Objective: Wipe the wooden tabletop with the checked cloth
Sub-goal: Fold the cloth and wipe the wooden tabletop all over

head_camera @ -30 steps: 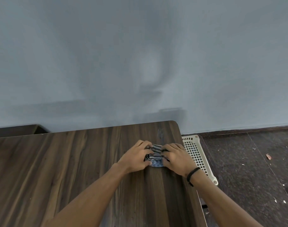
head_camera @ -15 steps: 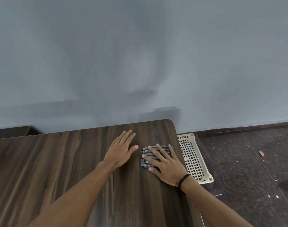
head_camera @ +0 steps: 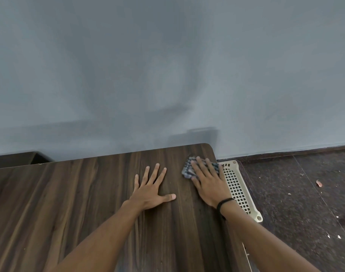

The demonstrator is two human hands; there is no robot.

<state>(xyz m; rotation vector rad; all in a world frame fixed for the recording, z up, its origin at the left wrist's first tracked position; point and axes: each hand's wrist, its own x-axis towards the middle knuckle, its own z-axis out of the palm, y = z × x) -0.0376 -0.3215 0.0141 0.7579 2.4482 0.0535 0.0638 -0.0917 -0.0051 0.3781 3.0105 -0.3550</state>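
The checked cloth (head_camera: 187,169), seemingly folded though blurred, was pressed under the flat, straight-fingered right hand (head_camera: 209,183) at the desk's (head_camera: 69,203) far right corner. The left hand (head_camera: 150,188) was spread flat, its grip empty. Even pressure and overlapping leftward strokes would be advised.

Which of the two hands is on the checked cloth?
The right hand, with the black wristband, presses flat on the checked cloth near the far right corner of the tabletop; the left hand lies spread on bare wood.
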